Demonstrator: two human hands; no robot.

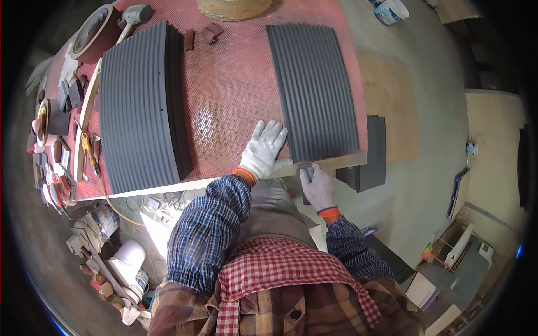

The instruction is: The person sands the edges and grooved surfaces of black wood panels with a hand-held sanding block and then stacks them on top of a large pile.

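Observation:
On the red textured table mat (224, 89), a dark grey ribbed panel (314, 92) lies to the right, its near end at the table's front edge. My left hand (263, 150), in a white glove, rests flat beside that panel's lower left corner, fingers stretched out. Just below the near end of the panel, my right hand (318, 189), gloved too, is closed. A small greyish thing shows at its fingertips, too blurred to name. A thick stack of similar ribbed panels (137, 112) sits on the left of the table.
A mallet (134, 17), a tape roll (92, 33) and a yellow-handled tool (87, 147) lie along the left side among brown scraps. Another dark panel (374, 151) stands low beyond the table's right edge. A white bucket (391, 11) is on the floor at far right.

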